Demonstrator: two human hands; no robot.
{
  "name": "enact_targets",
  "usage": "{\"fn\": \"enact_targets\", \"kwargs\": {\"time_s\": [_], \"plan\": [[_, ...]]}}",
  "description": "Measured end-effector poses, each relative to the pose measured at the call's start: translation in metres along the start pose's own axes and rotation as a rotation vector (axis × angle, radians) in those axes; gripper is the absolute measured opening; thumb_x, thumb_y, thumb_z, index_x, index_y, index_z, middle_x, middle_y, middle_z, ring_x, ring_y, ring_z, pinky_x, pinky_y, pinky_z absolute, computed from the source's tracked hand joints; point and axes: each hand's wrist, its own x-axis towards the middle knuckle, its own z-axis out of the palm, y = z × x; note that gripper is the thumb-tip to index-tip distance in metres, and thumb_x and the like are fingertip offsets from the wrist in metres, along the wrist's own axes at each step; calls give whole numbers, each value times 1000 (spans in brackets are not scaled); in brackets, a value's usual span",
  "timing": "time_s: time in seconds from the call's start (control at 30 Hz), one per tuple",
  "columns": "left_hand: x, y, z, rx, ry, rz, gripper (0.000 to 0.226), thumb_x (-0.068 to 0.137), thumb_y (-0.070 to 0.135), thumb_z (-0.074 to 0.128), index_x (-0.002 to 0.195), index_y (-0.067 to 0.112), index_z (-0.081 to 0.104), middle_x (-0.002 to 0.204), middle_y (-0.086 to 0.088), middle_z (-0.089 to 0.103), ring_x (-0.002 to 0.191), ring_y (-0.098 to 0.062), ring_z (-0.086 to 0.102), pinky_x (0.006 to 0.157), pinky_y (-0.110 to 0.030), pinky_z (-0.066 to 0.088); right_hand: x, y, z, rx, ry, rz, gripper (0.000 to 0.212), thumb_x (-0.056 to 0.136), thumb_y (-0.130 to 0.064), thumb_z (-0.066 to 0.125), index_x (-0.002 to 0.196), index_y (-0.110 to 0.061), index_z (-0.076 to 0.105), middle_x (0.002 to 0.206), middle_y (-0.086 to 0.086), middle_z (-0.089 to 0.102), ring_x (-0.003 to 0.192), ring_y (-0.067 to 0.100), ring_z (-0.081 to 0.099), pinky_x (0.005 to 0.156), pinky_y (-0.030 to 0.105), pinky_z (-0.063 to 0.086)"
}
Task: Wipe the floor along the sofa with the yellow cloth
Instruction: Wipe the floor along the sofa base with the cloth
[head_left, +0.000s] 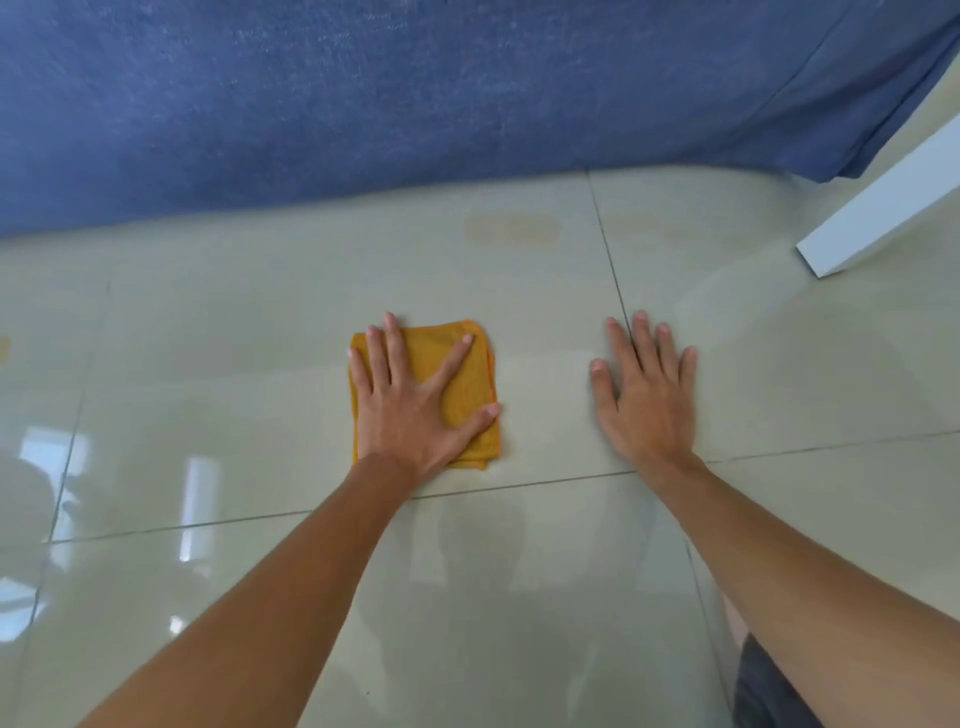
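A folded yellow cloth (470, 387) lies flat on the glossy pale tiled floor (260, 374), a short way in front of the blue sofa (363, 93). My left hand (410, 400) presses down on the cloth with its fingers spread wide, covering the cloth's left half. My right hand (644, 395) rests flat on the bare tile to the right of the cloth, fingers apart, holding nothing. A strip of floor separates the cloth from the sofa's lower edge.
A white furniture leg (878, 208) stands on the floor at the right, beside the sofa's corner. Dark grout lines cross the tiles near both hands. Faint yellowish smudges (511, 228) show on the floor close to the sofa. Dark shorts (769, 691) show at bottom right.
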Motion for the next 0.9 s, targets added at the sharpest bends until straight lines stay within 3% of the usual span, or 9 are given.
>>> {"fn": "enact_targets", "kwargs": {"time_s": [0.17,0.33,0.5,0.73,0.9], "plan": [[-19,-36,0,13,28,-118,88,72,94,22,150,56,11,163,-28,2,150,-48,6,120,-62,9,-1,2,5,-16,-1,-5,61,98,-49,18,156,-28,19,166,2,15,153,28,10,123,54,5],[49,-65,-7,0,37,-268,87,71,95,16,149,58,7,162,-29,-2,149,-49,2,120,-63,4,-1,2,7,-5,26,-6,62,98,-49,17,156,-27,19,166,3,14,153,28,9,123,56,6],[141,-52,-9,-23,31,-302,90,69,97,13,150,57,6,162,-30,-8,149,-49,-5,120,-63,-2,-1,2,10,-11,48,-6,61,98,-48,19,156,-27,18,166,3,13,153,28,7,122,56,5],[215,45,-6,10,2,-166,93,67,96,6,151,55,3,161,-31,-5,150,-49,-6,118,-64,-4,0,2,12,43,116,-26,58,99,-41,28,154,-25,28,164,3,21,152,27,14,123,53,5],[175,105,2,4,-42,38,91,70,94,9,151,54,7,162,-30,-7,150,-48,-5,118,-64,-2,-4,10,4,495,325,0,50,97,-26,37,142,-8,50,155,11,41,146,27,33,122,50,19]]}}
